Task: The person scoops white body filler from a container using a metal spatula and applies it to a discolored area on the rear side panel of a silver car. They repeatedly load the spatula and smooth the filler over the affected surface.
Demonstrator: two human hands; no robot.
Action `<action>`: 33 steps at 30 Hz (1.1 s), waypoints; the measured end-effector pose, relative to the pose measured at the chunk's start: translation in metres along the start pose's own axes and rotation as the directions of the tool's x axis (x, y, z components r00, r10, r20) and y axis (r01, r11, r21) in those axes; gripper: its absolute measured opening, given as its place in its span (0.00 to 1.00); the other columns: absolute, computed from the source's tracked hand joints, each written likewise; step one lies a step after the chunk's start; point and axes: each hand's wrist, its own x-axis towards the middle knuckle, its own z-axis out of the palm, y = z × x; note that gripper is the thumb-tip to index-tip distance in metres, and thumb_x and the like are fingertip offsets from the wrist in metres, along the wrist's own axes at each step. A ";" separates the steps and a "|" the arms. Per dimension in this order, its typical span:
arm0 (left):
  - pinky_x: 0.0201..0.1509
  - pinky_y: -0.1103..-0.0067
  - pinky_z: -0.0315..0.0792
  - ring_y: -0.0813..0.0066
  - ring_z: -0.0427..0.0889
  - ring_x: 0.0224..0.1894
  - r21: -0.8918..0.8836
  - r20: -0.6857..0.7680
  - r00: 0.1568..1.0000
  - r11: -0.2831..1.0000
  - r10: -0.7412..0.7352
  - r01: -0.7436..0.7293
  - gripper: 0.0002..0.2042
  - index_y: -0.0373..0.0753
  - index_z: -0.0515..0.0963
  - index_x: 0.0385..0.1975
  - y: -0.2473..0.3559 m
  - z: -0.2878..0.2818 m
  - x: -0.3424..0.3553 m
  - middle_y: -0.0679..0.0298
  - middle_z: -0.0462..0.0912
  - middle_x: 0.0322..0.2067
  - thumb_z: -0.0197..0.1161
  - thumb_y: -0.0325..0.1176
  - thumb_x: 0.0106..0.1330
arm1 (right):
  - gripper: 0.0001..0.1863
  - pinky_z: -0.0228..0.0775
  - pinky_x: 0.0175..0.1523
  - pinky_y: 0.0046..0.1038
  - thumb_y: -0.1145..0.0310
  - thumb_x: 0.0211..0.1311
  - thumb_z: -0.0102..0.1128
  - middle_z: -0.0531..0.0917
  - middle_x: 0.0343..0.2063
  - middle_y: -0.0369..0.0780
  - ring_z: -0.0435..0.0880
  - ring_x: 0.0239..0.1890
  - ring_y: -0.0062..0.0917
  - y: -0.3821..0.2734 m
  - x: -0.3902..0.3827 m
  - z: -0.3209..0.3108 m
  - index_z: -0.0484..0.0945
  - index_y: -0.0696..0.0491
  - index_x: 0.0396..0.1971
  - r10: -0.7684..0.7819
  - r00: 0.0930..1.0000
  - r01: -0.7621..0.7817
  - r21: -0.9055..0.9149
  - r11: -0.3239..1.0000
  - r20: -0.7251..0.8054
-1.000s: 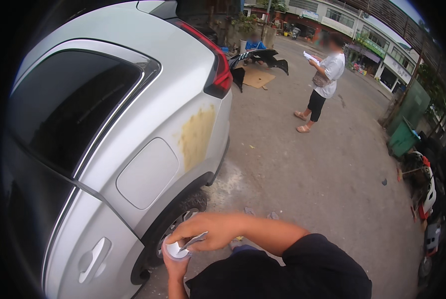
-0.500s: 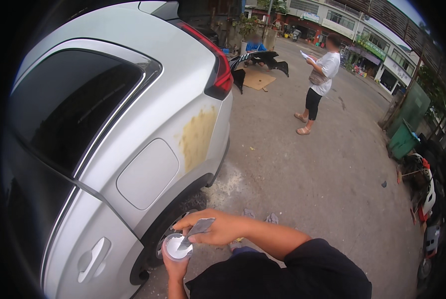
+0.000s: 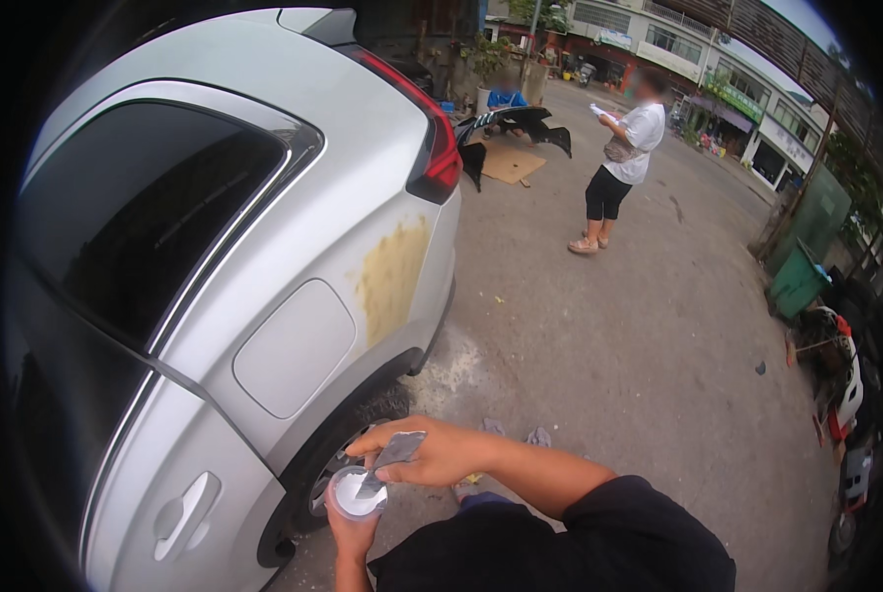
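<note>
Your left hand (image 3: 353, 539) grips the cup (image 3: 367, 516); your right hand (image 3: 445, 451) holds the grey spatula (image 3: 400, 450), slanting down-left into it.

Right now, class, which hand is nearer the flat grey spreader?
Right: the right hand holds the spreader; the left hand holds the round clear plastic cup under its tip.

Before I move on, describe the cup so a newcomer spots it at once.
Start at the silver car, then its rear wheel. In front of that, the left hand holds a small clear cup. Unlike the wheel, it contains something white, a grey strip reaching in.
</note>
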 end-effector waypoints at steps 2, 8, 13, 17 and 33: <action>0.57 0.71 0.69 0.64 0.77 0.52 -0.011 0.000 1.000 1.000 0.005 -0.005 0.38 0.33 0.66 0.57 0.003 0.000 0.000 0.55 0.76 0.49 0.78 0.32 0.44 | 0.25 0.72 0.54 0.32 0.72 0.59 0.63 0.82 0.43 0.42 0.82 0.47 0.31 -0.001 0.000 0.000 0.73 0.55 0.58 0.006 1.000 -0.006 -0.001 1.000 -0.002; 0.57 0.71 0.69 0.65 0.76 0.51 -0.061 0.013 1.000 0.998 0.000 0.000 0.37 0.34 0.66 0.57 0.006 0.000 0.001 0.56 0.76 0.49 0.77 0.31 0.44 | 0.25 0.73 0.53 0.31 0.71 0.59 0.64 0.83 0.42 0.42 0.82 0.46 0.30 0.004 0.001 0.001 0.74 0.55 0.58 -0.026 0.999 0.026 0.013 1.000 -0.018; 0.57 0.71 0.70 0.65 0.77 0.51 -0.045 0.020 1.000 0.999 0.000 0.001 0.37 0.34 0.66 0.56 0.008 0.000 0.003 0.56 0.76 0.49 0.78 0.30 0.44 | 0.25 0.73 0.53 0.31 0.70 0.59 0.64 0.83 0.42 0.41 0.82 0.46 0.29 0.003 0.002 0.000 0.74 0.55 0.58 0.007 1.000 -0.007 0.009 1.000 -0.019; 0.57 0.71 0.70 0.65 0.77 0.51 -0.012 0.014 1.000 1.000 0.003 -0.003 0.37 0.34 0.66 0.56 0.007 -0.001 0.004 0.56 0.76 0.49 0.78 0.30 0.43 | 0.25 0.73 0.53 0.31 0.70 0.59 0.64 0.83 0.43 0.41 0.82 0.46 0.30 0.003 0.003 0.001 0.74 0.55 0.58 0.030 0.999 -0.029 0.017 0.999 -0.024; 0.56 0.71 0.70 0.65 0.77 0.51 -0.023 0.010 1.000 1.000 -0.013 0.013 0.37 0.33 0.66 0.56 0.009 -0.001 0.004 0.55 0.76 0.49 0.77 0.30 0.43 | 0.25 0.73 0.53 0.31 0.69 0.60 0.65 0.83 0.42 0.42 0.82 0.46 0.29 0.009 0.006 0.001 0.74 0.55 0.57 -0.002 1.000 0.002 0.019 1.000 -0.025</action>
